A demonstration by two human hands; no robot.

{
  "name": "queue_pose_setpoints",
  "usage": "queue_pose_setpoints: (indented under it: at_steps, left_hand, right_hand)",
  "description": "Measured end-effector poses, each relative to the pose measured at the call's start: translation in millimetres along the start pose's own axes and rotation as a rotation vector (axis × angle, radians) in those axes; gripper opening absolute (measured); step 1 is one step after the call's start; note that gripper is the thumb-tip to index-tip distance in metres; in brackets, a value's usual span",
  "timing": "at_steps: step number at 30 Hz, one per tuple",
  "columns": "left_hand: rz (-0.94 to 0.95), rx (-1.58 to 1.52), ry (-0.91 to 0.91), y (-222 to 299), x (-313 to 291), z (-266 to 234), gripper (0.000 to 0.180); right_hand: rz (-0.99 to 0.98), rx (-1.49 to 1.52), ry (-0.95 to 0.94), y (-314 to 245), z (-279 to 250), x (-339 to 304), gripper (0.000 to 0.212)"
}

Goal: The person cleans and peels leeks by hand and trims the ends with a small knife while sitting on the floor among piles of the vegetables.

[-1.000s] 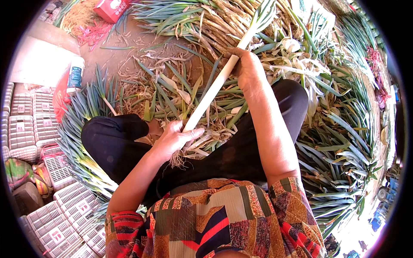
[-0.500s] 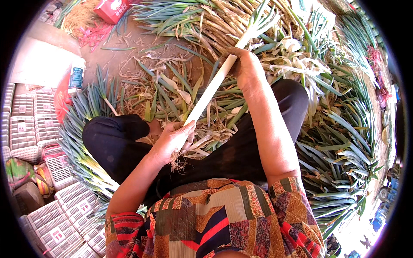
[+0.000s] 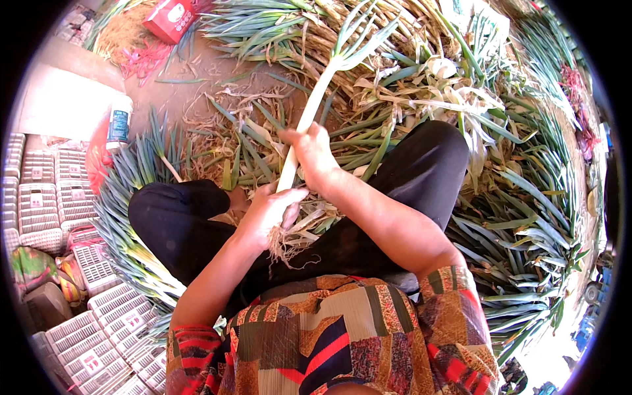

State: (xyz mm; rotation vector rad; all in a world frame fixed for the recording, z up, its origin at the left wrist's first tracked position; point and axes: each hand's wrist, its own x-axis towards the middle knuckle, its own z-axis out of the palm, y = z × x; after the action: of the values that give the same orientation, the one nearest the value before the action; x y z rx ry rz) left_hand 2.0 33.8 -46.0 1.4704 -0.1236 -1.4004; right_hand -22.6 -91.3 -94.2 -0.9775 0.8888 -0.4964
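Note:
A long green onion [image 3: 316, 93] lies slantwise in front of me, its white stalk clean and its green leaves fanned out at the far end. My left hand [image 3: 262, 214] is closed round its lower end, with stringy roots [image 3: 284, 250] hanging out below the fingers. My right hand [image 3: 312, 154] is wrapped about the white stalk a little above the left one; some of its fingers are hidden. Beneath both hands, peeled leaves and dry husks [image 3: 263, 135] litter the ground between my crossed legs.
Unpeeled green onions [image 3: 316, 46] are heaped ahead, and more [image 3: 526, 230] lie along my right. A bundle of green onions [image 3: 122, 204] rests beside my left knee. White plastic crates [image 3: 43, 204], a white tub [image 3: 118, 122] and a red box [image 3: 170, 21] stand to the left.
My right hand has slid down the stalk from near the leaves to just above my left hand. The green onion now points more upright, its leafy end shifted left.

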Motion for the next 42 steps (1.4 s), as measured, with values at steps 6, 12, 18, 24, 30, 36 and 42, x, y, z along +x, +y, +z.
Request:
queue_pose_setpoints:
  at_steps: [6,12,18,24,30,36,42]
  left_hand:
    - [0.012,-0.051,-0.197,4,-38,-10,0.015]
    - [0.023,0.041,-0.114,-3,-65,-43,0.021]
    - [0.22,0.141,0.11,12,-86,-53,0.021]
    - [0.552,0.208,0.426,47,-157,-122,0.018]
    - [0.866,0.064,0.77,30,-216,-195,0.019]
    - [0.258,0.782,1.494,-92,-197,-340,0.039]
    - [0.049,-0.034,1.096,-202,-153,-368,0.048]
  right_hand:
    - [0.031,0.491,0.17,-66,-21,33,0.024]
    - [-0.059,0.623,0.242,-52,-44,75,0.023]
    - [0.026,0.257,-0.072,-32,-40,54,0.035]
    - [0.214,0.166,-0.019,3,-50,68,0.012]
    - [0.102,-0.271,-0.179,7,-26,44,0.011]
    - [0.14,-0.468,-0.17,33,2,34,0.017]
    - [0.204,-0.654,-0.208,45,-19,42,0.02]
